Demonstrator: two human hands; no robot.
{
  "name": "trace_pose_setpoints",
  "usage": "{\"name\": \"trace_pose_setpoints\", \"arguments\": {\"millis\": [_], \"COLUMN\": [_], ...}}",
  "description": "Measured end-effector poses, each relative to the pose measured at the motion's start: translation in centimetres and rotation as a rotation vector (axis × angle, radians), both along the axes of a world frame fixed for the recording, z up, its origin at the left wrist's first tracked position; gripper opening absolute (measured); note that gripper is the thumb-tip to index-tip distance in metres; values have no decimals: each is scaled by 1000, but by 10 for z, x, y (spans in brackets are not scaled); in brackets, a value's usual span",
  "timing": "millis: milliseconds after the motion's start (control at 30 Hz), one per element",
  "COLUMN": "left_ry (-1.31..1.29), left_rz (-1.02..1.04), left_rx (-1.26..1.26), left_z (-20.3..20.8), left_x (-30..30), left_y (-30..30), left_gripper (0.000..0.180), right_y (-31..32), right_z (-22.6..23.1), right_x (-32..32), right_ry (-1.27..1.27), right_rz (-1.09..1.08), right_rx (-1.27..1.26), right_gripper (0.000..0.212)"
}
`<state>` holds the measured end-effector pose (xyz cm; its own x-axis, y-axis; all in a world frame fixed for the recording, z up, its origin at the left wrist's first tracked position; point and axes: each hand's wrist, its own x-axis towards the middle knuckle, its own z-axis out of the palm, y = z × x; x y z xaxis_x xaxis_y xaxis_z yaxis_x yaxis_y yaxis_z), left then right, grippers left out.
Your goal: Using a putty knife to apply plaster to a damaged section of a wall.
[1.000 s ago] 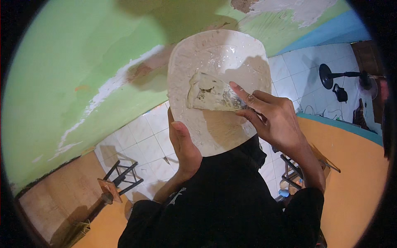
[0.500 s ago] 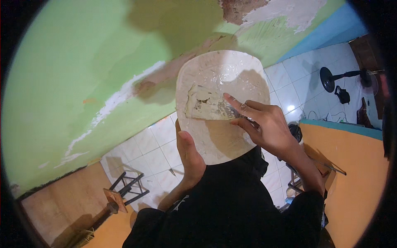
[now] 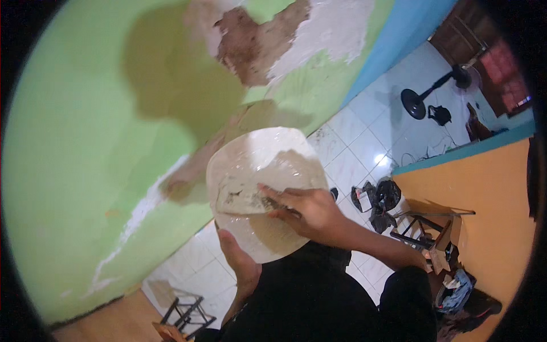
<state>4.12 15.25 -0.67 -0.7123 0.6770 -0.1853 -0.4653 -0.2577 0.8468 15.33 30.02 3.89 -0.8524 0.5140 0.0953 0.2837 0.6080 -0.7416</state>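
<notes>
A whitish, rounded-square plastic basin [image 3: 266, 143], wet and smeared inside, is in front of my body near the wall. My left hand [image 3: 241, 261] grips its near left rim, thumb on top and fingers hidden beneath. Over the basin my right hand [image 3: 314, 212] is closed on a putty knife [image 3: 242, 199]; its handle is mostly hidden by the fingers. Pale putty coats the wide blade, which lies low over the basin's inner face. Whether the blade touches the basin I cannot tell. Putty smears mark my right fingers.
The green wall [image 3: 74, 142] has a white-filled crack [image 3: 142, 208] and a bare brown patch [image 3: 248, 48]. A dark-legged stool [image 3: 191, 314] stands lower left. Black plastic bags [image 3: 388, 195], another stool [image 3: 424, 231] and an orange partition [image 3: 484, 182] are at right; a fan [image 3: 413, 104] lies beyond.
The view has turned toward the upper wall, showing more of the brown patch. Basin and both hands now sit lower and further left in view. Both grips are the same.
</notes>
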Motion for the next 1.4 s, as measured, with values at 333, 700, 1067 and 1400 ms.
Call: {"name": "trace_pose_setpoints", "arguments": {"millis": [333, 700, 1067, 1400], "left_ry": [-166, -134, -105, -107], "left_rz": [66, 308, 263, 70], "left_rx": [-144, -61, -182, -402], "left_z": [-2, -58, -244, -309], "left_x": [15, 0, -55, -114], "left_y": [45, 118, 131, 93], "left_gripper": [70, 66, 67, 69], "right_y": [48, 228, 378, 343], "right_z": [19, -82, -339, -395], "right_x": [52, 77, -77, -168], "right_ry": [193, 361, 622, 831], "right_rz": [-84, -230, -146, -392], "right_rx": [-205, -224, -475, -578], "right_gripper": [55, 12, 27, 27]}}
